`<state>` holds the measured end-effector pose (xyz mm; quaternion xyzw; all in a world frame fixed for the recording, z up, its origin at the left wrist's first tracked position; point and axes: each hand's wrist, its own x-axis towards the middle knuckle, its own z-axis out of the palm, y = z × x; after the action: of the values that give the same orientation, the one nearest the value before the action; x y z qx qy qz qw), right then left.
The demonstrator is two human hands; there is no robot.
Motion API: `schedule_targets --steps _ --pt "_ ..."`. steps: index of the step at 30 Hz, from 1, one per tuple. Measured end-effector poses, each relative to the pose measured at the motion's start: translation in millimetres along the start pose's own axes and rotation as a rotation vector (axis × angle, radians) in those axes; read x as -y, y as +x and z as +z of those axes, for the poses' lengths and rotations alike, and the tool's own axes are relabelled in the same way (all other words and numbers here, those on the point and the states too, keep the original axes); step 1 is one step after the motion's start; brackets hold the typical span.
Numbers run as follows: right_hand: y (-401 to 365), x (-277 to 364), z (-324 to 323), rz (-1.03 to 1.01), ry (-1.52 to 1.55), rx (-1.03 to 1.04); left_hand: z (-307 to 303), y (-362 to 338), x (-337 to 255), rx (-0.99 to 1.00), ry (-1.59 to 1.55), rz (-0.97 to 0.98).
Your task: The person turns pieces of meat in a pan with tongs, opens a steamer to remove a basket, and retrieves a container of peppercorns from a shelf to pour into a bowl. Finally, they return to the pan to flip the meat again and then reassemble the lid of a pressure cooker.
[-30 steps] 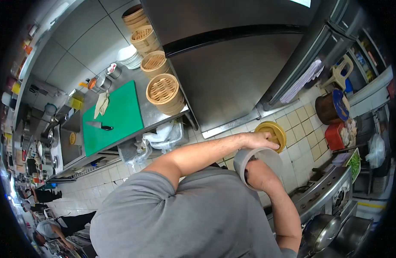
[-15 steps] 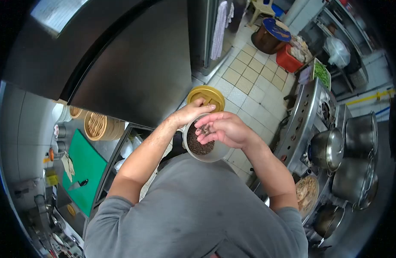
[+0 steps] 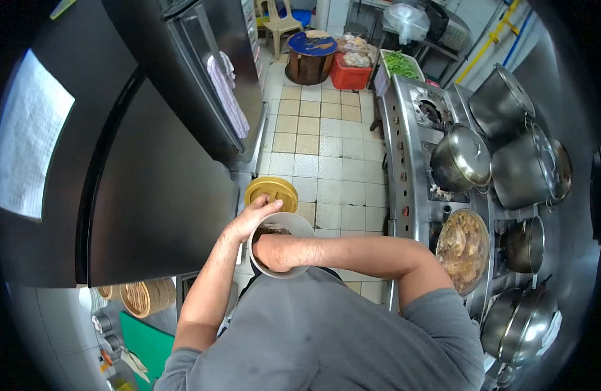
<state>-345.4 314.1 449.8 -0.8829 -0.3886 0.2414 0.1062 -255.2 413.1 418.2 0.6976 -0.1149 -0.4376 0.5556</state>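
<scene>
A round white tub [image 3: 299, 225] is held near my waist, with dark grains [image 3: 274, 230] inside. My left hand [image 3: 258, 214] is closed round the yellow lid [image 3: 272, 189] beside the tub's far rim, its thumb over the lid; the fingers below are hidden. My right hand [image 3: 276, 253] reaches down inside the tub, and its fingers are out of sight among the grains.
A stove [image 3: 399, 163] with lidded pots [image 3: 467, 156] and a wide pan of food [image 3: 462, 251] runs along the right. Dark refrigerators [image 3: 163, 189] stand at the left. Farther off are a red crate [image 3: 349, 77], a blue-topped drum [image 3: 311, 58] and a plastic chair [image 3: 281, 25].
My right hand, which was above the tub with some grains on its fingers, has gone down into it. The view has turned, bringing more of the stove into sight.
</scene>
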Motion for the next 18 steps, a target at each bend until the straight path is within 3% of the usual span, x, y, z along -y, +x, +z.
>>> schedule_targets --steps 2,3,6,8,11,13,14,16,17,18 --pt "-15.4 3.6 -9.9 0.129 -0.084 -0.025 3.4 6.3 -1.3 0.012 0.004 0.010" --pt "-16.3 -7.9 3.4 0.234 0.172 -0.171 4.8 8.0 -3.0 0.006 0.016 0.016" --pt "-38.7 -18.8 -13.7 0.295 0.381 -0.264 4.9 15.4 -2.5 0.007 0.023 0.054" --pt "-56.7 -24.1 -23.0 0.317 0.421 -0.271 4.3 19.4 -6.5 0.064 0.016 -0.064" --pt "-65.6 -32.8 -18.2 0.198 0.559 -0.400 14.4 24.0 -6.7 0.040 0.013 0.017" --pt "-73.6 -31.3 -28.9 0.336 1.058 -0.240 17.8 23.7 -13.0 0.059 0.005 0.028" --pt "-75.5 -32.3 -28.2 0.338 1.059 -0.247 18.7 25.5 -13.7 0.062 0.010 0.029" --pt "-79.2 -30.8 -21.1 0.244 1.370 -0.265 19.5 28.6 -12.2 0.083 -0.035 -0.046" --pt "-79.8 -30.3 -14.1 0.243 1.374 -0.272 18.9 29.2 -11.2 0.086 -0.028 -0.048" --pt "-79.5 -30.7 -5.5 0.164 1.754 -0.334 17.1 29.6 -10.6 0.085 -0.003 -0.034"
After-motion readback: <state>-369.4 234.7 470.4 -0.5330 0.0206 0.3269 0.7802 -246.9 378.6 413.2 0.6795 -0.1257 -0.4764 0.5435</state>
